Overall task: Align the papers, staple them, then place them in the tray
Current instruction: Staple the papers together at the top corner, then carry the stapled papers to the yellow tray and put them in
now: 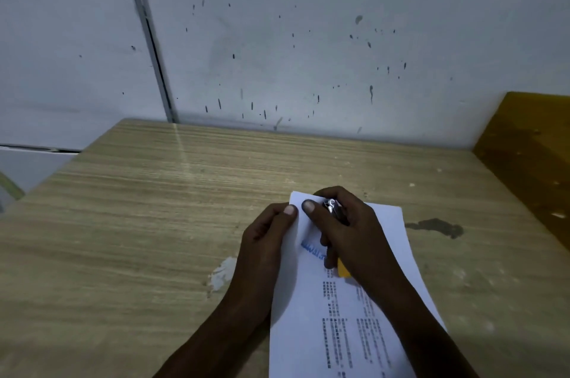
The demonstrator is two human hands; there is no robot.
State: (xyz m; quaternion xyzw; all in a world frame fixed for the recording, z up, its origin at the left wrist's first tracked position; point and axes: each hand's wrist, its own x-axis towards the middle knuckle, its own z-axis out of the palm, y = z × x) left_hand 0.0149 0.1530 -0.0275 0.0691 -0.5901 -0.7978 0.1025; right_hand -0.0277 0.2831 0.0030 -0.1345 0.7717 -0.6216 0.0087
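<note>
White printed papers [339,325] lie on the wooden table [138,223], running from the bottom edge up to the middle right. My left hand [265,239] pinches the papers' left edge near the top corner, thumb on top. My right hand [342,226] is closed around a small metal stapler [333,208] and holds it over the papers' top left corner. Only the stapler's shiny head shows between my fingers. A small yellow patch [344,269] shows under my right wrist; what it is I cannot tell. No tray is in view.
A grey, spotted wall [308,38] stands right behind the table. A yellow-brown wooden board [530,155] rises along the table's right side. A dark stain [435,226] marks the table to the right of the papers, a chipped white patch [222,274] to their left.
</note>
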